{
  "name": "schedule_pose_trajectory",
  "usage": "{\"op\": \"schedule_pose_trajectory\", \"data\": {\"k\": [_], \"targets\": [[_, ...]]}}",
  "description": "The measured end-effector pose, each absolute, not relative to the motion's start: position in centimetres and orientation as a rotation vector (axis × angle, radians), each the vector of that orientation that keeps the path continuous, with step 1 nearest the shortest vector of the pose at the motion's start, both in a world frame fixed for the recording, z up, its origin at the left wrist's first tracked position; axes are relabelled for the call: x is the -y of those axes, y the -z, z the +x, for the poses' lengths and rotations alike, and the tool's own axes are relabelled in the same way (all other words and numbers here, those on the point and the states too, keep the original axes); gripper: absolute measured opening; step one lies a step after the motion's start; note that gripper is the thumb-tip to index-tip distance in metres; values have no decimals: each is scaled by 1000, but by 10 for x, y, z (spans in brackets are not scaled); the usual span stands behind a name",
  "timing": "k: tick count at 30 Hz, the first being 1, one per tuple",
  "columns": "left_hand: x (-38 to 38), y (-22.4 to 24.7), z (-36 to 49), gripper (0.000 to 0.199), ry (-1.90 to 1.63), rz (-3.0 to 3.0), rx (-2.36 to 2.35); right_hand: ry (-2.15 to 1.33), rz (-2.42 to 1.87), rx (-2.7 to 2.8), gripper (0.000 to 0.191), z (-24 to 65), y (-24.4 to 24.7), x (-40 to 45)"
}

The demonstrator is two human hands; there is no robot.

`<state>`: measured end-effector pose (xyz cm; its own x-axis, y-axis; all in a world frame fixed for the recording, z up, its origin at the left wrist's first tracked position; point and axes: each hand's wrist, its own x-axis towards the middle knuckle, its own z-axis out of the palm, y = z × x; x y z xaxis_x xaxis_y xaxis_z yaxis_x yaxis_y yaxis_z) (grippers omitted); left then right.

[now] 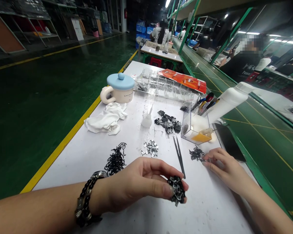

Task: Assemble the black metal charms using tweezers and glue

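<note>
My left hand (148, 182) is closed round a small black and metal assembly (177, 190), held above the white tabletop (146, 214) near the front. Farther right, my right hand (221, 162) has its fingertips pinched at the edge of a small pile of black parts (196, 152); whatever is between them is too small to make out. Black tweezers (179, 156) lie between the two hands. Beyond my left hand are a heap of black curved pieces (115, 160) and a scatter of small silver pieces (150, 148). A pile of black and metal parts (168, 122) lies farther back.
A cup with a blue lid (120, 89), a white cloth (106, 119) and a small white bottle (147, 119) stand or lie behind. A clear compartment tray (161, 85) is at the back. At right are a clear tool box (195, 128) and a white bottle (228, 100).
</note>
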<state>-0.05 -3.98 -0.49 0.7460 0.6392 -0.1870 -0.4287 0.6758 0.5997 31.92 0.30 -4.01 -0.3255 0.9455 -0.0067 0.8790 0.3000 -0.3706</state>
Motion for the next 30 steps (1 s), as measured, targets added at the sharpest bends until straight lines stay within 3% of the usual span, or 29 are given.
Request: {"op": "schedule_pose_trajectory", "data": {"k": [5, 11, 13, 18, 30], "targets": [[39, 5, -1, 28, -625, 563, -400, -469, -1547, 2435, 19, 320, 38, -10], [38, 6, 1, 26, -663, 519, -396, -401, -1240, 2302, 3, 309, -1, 4], [37, 6, 1, 25, -684, 504, -417, -444, -1039, 2318, 13, 291, -19, 14], [37, 6, 2, 21, -718, 513, -453, -394, -669, 2621, 17, 237, -49, 26], [35, 9, 1, 24, -687, 558, -547, -302, -695, 2633, 12, 206, -44, 23]]}}
